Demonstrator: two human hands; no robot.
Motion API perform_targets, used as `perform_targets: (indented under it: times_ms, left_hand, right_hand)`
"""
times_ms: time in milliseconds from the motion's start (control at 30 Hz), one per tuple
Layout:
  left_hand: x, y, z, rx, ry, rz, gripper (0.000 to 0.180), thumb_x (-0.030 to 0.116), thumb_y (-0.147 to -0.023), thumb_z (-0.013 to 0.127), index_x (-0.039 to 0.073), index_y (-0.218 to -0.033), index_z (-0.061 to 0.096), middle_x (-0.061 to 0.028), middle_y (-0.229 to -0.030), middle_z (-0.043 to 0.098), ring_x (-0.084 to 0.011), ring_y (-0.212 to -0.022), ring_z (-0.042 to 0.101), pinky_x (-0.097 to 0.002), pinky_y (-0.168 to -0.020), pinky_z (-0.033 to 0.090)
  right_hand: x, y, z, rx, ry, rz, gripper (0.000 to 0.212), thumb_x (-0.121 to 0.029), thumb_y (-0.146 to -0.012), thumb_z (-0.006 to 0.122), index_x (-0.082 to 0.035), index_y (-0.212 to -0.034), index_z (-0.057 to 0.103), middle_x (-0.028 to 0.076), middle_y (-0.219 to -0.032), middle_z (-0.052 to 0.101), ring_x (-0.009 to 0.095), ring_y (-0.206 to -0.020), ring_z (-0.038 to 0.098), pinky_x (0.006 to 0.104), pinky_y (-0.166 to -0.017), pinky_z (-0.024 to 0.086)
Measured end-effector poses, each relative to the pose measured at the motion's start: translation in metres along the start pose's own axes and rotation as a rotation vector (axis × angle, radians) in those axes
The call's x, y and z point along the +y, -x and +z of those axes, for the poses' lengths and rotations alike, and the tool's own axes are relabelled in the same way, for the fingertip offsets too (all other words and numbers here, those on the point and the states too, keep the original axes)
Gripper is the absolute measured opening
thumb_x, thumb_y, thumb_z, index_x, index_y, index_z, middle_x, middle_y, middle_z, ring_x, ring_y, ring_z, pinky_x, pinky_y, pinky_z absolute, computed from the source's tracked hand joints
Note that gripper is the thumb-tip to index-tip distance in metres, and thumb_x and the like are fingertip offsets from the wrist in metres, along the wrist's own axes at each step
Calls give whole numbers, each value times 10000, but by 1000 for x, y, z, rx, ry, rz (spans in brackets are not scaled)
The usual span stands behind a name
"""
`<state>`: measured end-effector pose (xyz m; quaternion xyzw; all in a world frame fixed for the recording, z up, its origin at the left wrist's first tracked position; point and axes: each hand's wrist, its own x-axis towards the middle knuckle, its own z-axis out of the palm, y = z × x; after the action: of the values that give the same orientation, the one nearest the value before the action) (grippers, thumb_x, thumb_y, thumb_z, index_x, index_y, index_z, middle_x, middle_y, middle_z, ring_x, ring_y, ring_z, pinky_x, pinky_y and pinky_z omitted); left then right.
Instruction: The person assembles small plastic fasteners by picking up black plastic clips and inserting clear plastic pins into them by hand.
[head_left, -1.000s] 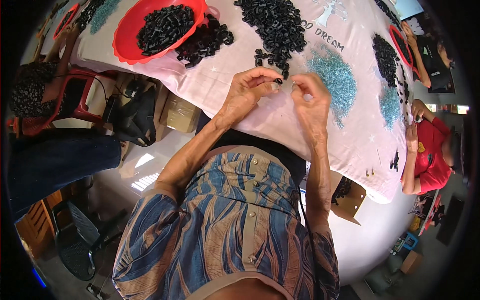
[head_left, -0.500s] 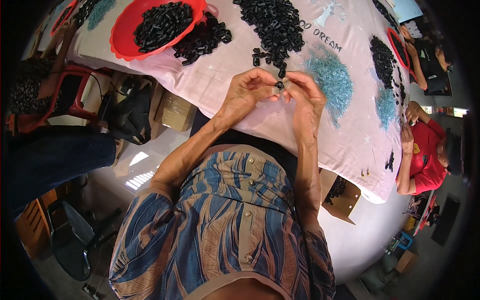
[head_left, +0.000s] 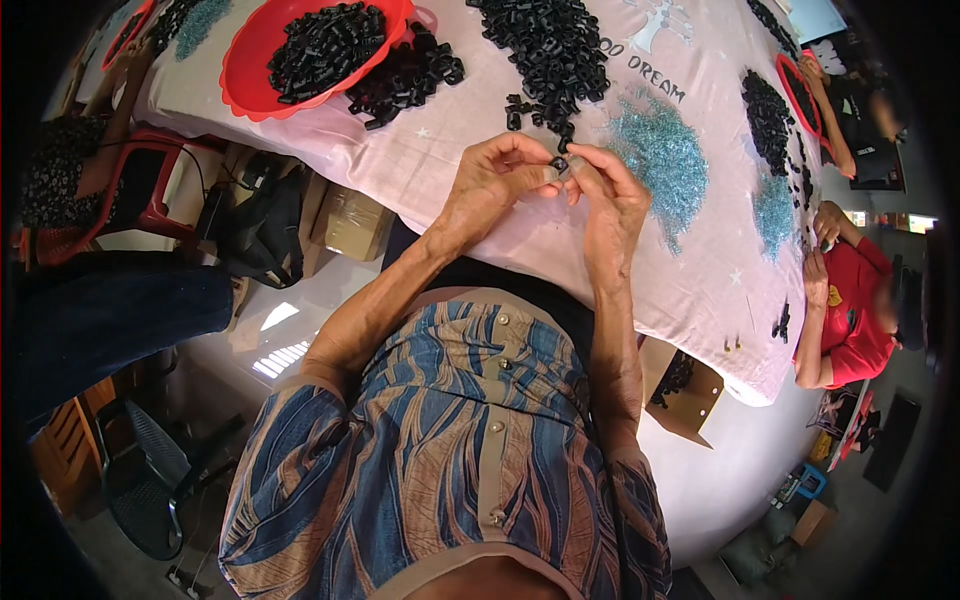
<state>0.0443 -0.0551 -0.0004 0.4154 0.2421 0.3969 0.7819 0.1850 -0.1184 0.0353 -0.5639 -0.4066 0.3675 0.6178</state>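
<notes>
Over the near edge of the cloth, my left hand (head_left: pixel 497 178) pinches a small black plastic part (head_left: pixel 559 163) between thumb and fingertips. My right hand (head_left: pixel 612 190) meets it there, thumb and forefinger pressed together against the part. Whatever the right fingertips hold, if anything, is too small to make out. Just beyond my fingers, loose black parts trail up into a large heap of black parts (head_left: pixel 545 60). Right of my right hand lies a spread of tiny clear-blue pieces (head_left: pixel 660 165).
A red scalloped bowl (head_left: pixel 245 75) of black parts stands at the far left, with a smaller pile of black parts (head_left: pixel 405 78) beside it. Pink cloth (head_left: pixel 690 300) covers the table. At the right, a person in a red shirt (head_left: pixel 850 315) works; an open cardboard box (head_left: pixel 690 400) sits below the edge.
Both hands stay almost in place, their fingertips shifting slightly around the black part. The piles and bowl look the same.
</notes>
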Motion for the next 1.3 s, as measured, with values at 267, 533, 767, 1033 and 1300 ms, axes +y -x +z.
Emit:
perform_targets:
  times_ms: [267, 533, 767, 1033, 1300]
  left_hand:
    - [4, 1, 2, 12, 95, -26, 109, -14, -889, 646, -8, -995, 627, -108, -956, 676, -161, -846, 672, -257, -780, 567]
    - [7, -2, -7, 28, 146, -28, 132, 7, -905, 630, -18, -1035, 627, -109, -970, 677, -182, -843, 675, -272, -795, 565]
    - [26, -10, -23, 96, 159, 81, 146, -16, -924, 582, -35, -1061, 629, -124, -1046, 653, -193, -927, 652, -273, -869, 535]
    - [24, -10, -28, 160, 243, 72, 144, 2, -923, 588, -31, -1058, 629, -130, -1046, 660, -194, -937, 652, -267, -878, 540]
    - [25, -9, -27, 169, 256, 68, 147, -31, -926, 558, -46, -1065, 604, -132, -1020, 662, -193, -922, 670, -270, -856, 562]
  right_hand:
    - [6, 6, 6, 3, 397, -407, 179, 24, -880, 591, -9, -1029, 684, 65, -959, 643, 123, -744, 602, 232, -602, 472]
    - [-4, -1, -10, -51, 213, -140, 201, 26, -872, 597, -23, -1049, 680, 49, -970, 660, 107, -738, 607, 231, -621, 484]
    - [-15, -17, -29, -51, 355, -72, 155, 31, -835, 641, -14, -972, 696, 10, -830, 655, 71, -664, 561, 208, -587, 435]
    - [1, -11, 7, -196, 618, -185, 115, -54, -778, 712, -9, -868, 656, 97, -785, 648, 171, -638, 600, 296, -598, 478]
    - [5, -11, 19, -157, 917, -267, 150, -102, -788, 699, 5, -860, 623, 154, -837, 642, 330, -716, 636, 415, -676, 501]
